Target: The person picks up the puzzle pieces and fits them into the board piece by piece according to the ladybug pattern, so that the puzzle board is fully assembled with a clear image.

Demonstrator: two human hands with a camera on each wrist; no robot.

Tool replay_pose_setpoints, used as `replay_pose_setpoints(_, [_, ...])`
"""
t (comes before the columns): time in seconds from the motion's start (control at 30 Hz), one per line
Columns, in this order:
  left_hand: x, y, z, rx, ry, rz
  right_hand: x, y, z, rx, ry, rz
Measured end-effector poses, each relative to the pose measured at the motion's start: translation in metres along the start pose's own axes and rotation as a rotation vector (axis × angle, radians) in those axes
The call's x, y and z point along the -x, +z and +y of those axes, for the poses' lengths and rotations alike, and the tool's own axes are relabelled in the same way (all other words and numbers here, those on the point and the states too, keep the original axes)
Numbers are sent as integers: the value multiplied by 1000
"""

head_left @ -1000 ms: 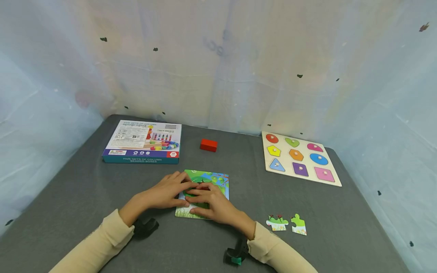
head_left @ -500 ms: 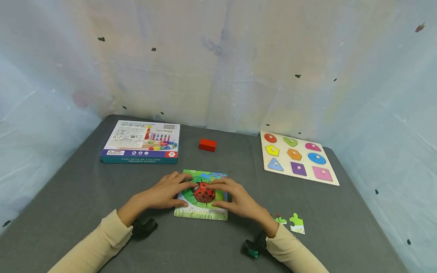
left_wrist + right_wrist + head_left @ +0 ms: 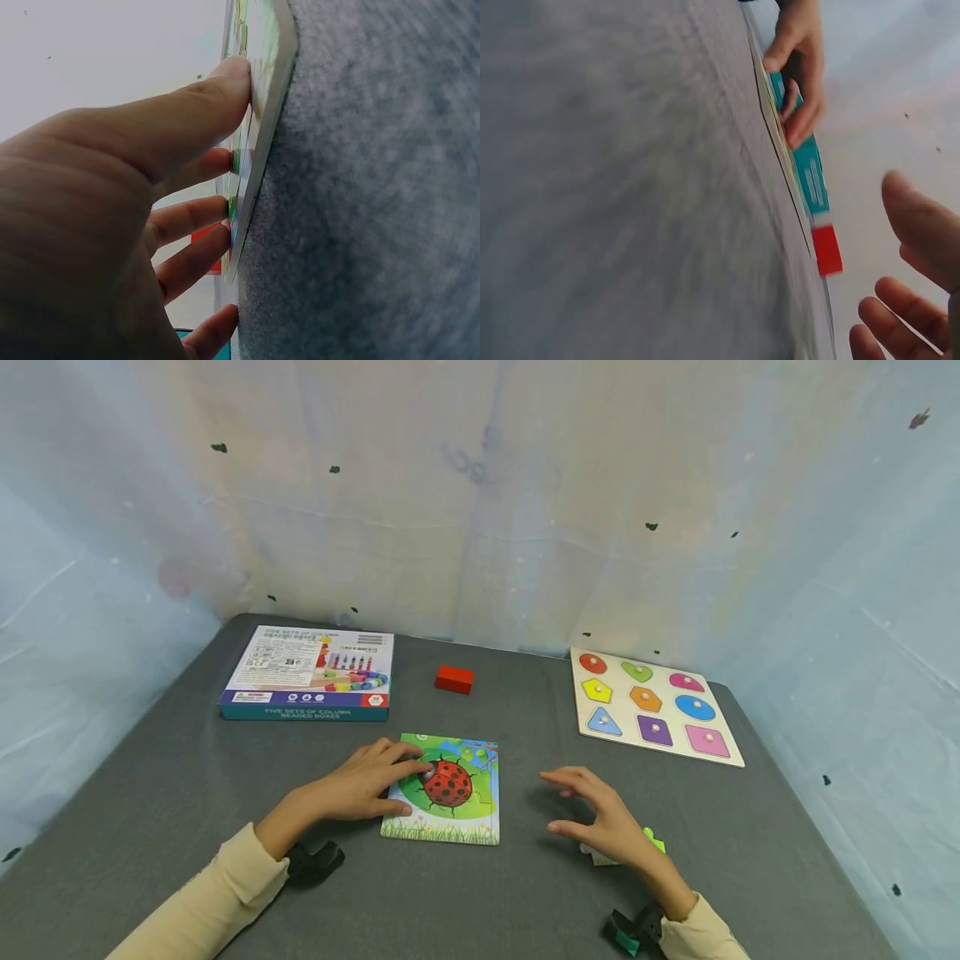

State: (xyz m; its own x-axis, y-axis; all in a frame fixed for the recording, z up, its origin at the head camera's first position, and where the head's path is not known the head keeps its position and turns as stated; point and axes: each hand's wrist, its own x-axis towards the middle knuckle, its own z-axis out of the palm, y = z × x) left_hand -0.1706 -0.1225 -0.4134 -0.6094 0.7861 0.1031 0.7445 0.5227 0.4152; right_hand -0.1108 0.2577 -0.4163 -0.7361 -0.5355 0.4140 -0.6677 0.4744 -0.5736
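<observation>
A ladybug jigsaw puzzle board (image 3: 450, 810) lies flat near the table's middle. My left hand (image 3: 360, 787) rests on its left side, fingertips on the picture near the ladybug's head, thumb lower down by the left edge. In the left wrist view the thumb (image 3: 225, 79) and several fingertips touch the board's face. My right hand (image 3: 603, 818) is raised right of the board, fingers spread, holding nothing. Beneath it lie two loose puzzle pieces: one piece (image 3: 602, 860) is mostly covered by the hand, and a green piece (image 3: 657, 841) shows only in part behind the wrist.
At the back left sits a flat boxed toy set (image 3: 307, 672). A red block (image 3: 454, 679) lies behind the puzzle. A wooden shape board (image 3: 660, 706) with knobbed pieces is at the back right. A pale sheet (image 3: 450, 510) hangs behind the grey table (image 3: 300, 893).
My right hand has lifted off the ladybug puzzle and moved right, over the loose pieces, uncovering the picture. The left hand has stayed on the board.
</observation>
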Motion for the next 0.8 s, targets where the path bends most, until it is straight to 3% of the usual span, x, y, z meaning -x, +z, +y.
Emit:
replay_pose_setpoints(0.23, [0,0,0,-2,-1,-4,29,-17,3,-22,96,-48])
replay_pose_setpoints(0.57, [0,-1,1,9,-10,-8,49,-28,2,60,88,-98])
replay_pose_setpoints(0.8, [0,-1,1,7,-7,-8,46,-34,-31,129,82,-105])
